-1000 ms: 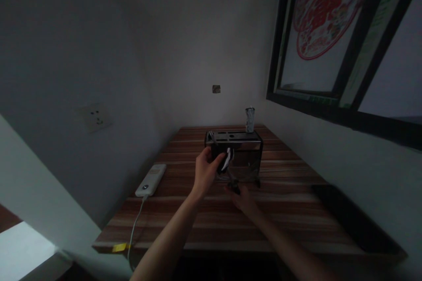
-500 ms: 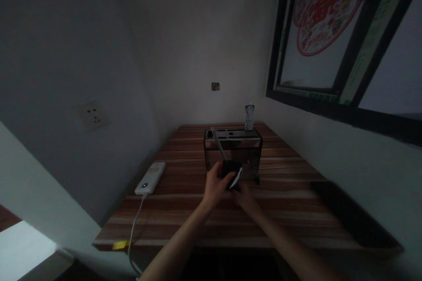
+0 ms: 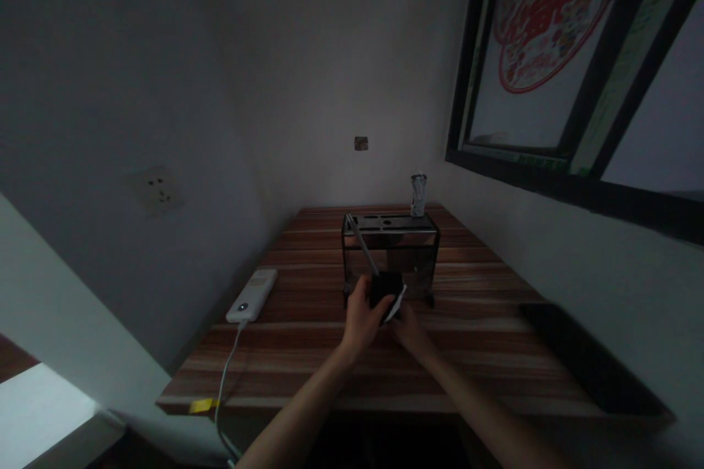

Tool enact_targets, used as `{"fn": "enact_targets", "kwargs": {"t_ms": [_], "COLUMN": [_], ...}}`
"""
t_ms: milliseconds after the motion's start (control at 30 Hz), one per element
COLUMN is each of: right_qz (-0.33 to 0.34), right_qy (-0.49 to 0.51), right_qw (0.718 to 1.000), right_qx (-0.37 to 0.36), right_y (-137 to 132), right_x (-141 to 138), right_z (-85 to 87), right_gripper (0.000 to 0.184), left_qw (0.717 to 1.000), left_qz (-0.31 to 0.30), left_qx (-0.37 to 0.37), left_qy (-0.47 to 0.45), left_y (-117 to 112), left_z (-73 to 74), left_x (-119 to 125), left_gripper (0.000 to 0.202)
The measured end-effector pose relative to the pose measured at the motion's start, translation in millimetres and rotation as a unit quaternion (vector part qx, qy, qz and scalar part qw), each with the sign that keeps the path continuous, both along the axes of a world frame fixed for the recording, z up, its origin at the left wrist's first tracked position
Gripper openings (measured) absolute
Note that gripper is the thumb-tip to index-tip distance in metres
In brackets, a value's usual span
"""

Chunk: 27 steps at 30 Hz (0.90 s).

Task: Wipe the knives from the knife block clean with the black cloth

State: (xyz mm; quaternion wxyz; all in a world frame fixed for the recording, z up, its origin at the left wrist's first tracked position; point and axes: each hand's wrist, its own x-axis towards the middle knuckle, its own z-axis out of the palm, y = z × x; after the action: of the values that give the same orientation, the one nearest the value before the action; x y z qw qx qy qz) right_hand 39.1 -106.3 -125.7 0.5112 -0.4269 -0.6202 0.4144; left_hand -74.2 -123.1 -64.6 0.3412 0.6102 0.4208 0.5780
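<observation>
My left hand [image 3: 360,317] is closed around a small, dark black piece [image 3: 388,284] with a white strip along its right edge. From the black piece a thin grey rod [image 3: 361,243] slants up and to the left; whether it is one stick or two is hard to tell. My right hand [image 3: 408,328] is at the lower right of the black piece, touching it near the white strip, with its fingertips partly hidden. Just behind both hands stands a knife-block-like rack [image 3: 391,240] with slots in its metal top and dark, see-through sides.
A crinkled silvery cup-shaped thing [image 3: 419,196] stands on the rack's right end. On the wood-grain table [image 3: 308,352], a white power bank [image 3: 253,297] with a cable lies left, and a long black flat object [image 3: 591,359] lies right. Walls enclose the back and sides.
The black piece has turned slightly in my hands, and the rod's tip has swung a little left. The white strip looks narrower. The rest stays in place.
</observation>
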Motion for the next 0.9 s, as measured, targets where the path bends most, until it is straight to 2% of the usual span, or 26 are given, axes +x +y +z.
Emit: {"fn": "enact_targets", "kwargs": {"t_ms": [133,267,533,667,900], "right_qz": [0.022,0.014,0.024,0.01,-0.003], "right_qy": [-0.001,-0.003,-0.042,-0.066,-0.092], "right_qw": [1.0,1.0,0.999,0.998,0.996], "right_qx": [0.01,0.004,0.018,0.016,0.008], "right_y": [-1.5,-1.4,1.0,3.0,4.0], "right_x": [-0.5,-2.0,-2.9,-4.0,-4.3], "right_z": [3.9,2.8,-0.8,-4.5,-7.7], "right_gripper": [0.024,0.023,0.025,0.029,0.032], "left_qw": [1.0,1.0,0.999,0.996,0.988], "left_qz": [0.012,0.009,0.036,0.05,0.073], "left_qx": [-0.002,-0.016,-0.004,0.01,0.06], "left_qy": [0.004,-0.003,-0.037,-0.069,-0.124], "left_y": [2.4,3.9,4.3,7.7,12.2], "left_z": [1.0,3.8,19.8,36.3,81.7], "left_x": [-2.7,-6.6,-19.9,-30.8,-51.0], "left_gripper": [0.022,0.022,0.024,0.024,0.026]}}
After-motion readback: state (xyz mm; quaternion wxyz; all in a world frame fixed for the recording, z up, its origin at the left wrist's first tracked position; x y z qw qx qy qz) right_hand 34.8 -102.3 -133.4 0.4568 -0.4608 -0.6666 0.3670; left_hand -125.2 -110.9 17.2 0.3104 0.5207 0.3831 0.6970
